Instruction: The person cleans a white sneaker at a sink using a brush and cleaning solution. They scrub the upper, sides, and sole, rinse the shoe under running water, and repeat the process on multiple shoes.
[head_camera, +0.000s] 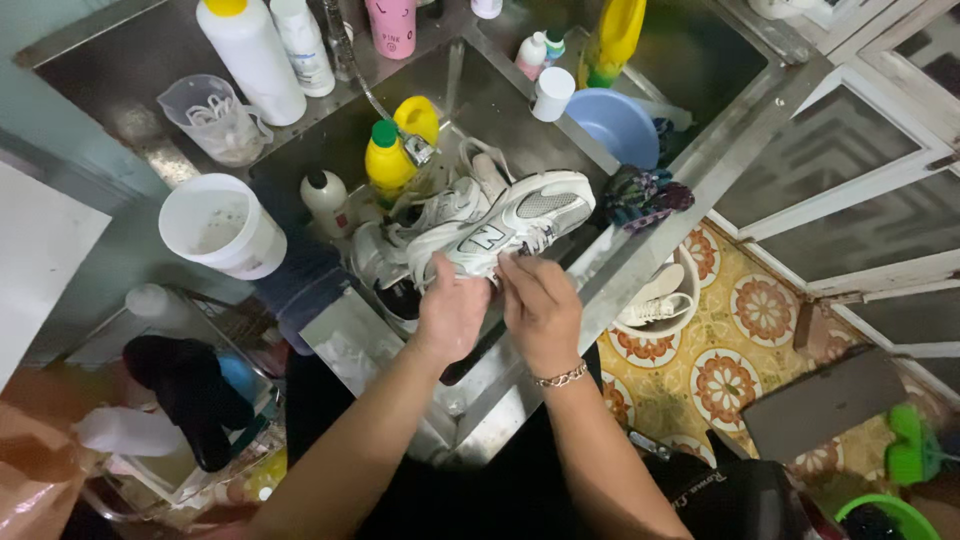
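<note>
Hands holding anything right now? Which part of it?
Yes: both hands grip the white sneaker over the sink at its heel end, left hand and right hand side by side.

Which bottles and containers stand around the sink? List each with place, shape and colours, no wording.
Tall white bottle, yellow cap, counter at back left.
Pink bottle, behind the sink.
Yellow bottle, green cap, inside the sink under the tap.
Small white bottle, black cap, sink's left edge.
White bucket, round, left counter.
</note>
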